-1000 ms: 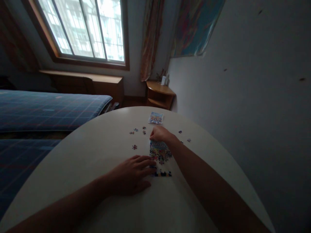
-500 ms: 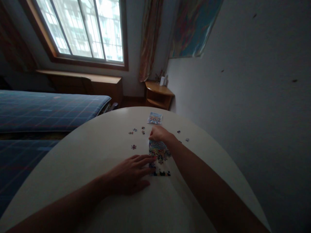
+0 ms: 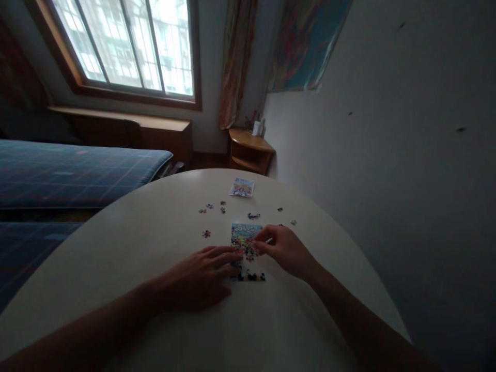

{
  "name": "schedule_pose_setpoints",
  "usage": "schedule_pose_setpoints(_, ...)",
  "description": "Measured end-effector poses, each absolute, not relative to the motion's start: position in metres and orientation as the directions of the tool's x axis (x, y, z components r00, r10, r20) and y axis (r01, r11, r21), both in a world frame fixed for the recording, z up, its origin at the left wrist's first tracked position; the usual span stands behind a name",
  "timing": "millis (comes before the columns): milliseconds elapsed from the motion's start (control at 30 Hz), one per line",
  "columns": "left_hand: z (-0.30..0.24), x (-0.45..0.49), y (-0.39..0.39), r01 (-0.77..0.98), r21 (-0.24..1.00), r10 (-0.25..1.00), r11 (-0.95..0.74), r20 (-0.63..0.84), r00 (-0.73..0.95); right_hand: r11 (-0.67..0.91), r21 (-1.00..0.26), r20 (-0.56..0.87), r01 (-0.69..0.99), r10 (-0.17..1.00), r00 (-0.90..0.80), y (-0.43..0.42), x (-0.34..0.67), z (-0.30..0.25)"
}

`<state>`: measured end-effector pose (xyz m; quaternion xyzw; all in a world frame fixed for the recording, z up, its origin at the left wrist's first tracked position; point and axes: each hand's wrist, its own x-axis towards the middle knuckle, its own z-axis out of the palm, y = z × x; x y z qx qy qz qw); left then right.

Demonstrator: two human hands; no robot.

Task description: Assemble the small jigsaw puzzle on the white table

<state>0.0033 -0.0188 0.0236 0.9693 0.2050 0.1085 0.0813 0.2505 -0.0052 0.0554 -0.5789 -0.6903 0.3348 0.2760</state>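
A small colourful jigsaw puzzle [image 3: 245,238] lies partly assembled on the round white table [image 3: 155,227]. My left hand [image 3: 201,276] lies flat beside the puzzle's left edge, fingers stretched out and touching it. At the puzzle's right edge my right hand [image 3: 284,250] has its fingers pinched together; what they hold is too small to make out. Several loose pieces [image 3: 211,209] lie scattered beyond the puzzle, one dark piece [image 3: 253,216] just above it. A small picture card [image 3: 242,187] lies farther back.
A bed with a blue plaid cover [image 3: 77,170] stands left of the table. A wooden corner shelf [image 3: 250,150] and a window [image 3: 124,46] are at the back. A grey wall [image 3: 387,129] runs close along the table's right side.
My right hand has drawn back from the puzzle's far edge to its right side. The top of the puzzle and a dark loose piece beyond it now show. The left hand stayed put.
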Motion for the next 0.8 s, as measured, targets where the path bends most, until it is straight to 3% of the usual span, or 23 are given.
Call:
schedule_pose_setpoints(100, 0.023, 0.004, -0.018, 0.358, 0.206, 0.395, -0.911, 0.188, 0.899, 0.030, -0.837, -0.061, 0.547, 0.987, -0.147, -0.020, 0.262, 0.037)
schedule_pose_setpoints(200, 0.021, 0.003, -0.017, 0.349, 0.207, 0.390, -0.914, 0.211, 0.896, 0.018, -0.805, -0.066, 0.592, 0.991, -0.120, -0.027, 0.264, 0.026)
schedule_pose_setpoints(400, 0.022, 0.003, -0.017, 0.348, 0.188, 0.383, -0.918, 0.201, 0.902, 0.070, -0.727, -0.043, 0.683, 0.988, -0.147, -0.030, 0.265, 0.029)
schedule_pose_setpoints(800, 0.021, 0.003, -0.018, 0.358, 0.189, 0.393, -0.914, 0.203, 0.897, 0.107, -0.722, -0.061, 0.684, 0.974, -0.217, -0.033, 0.267, 0.029)
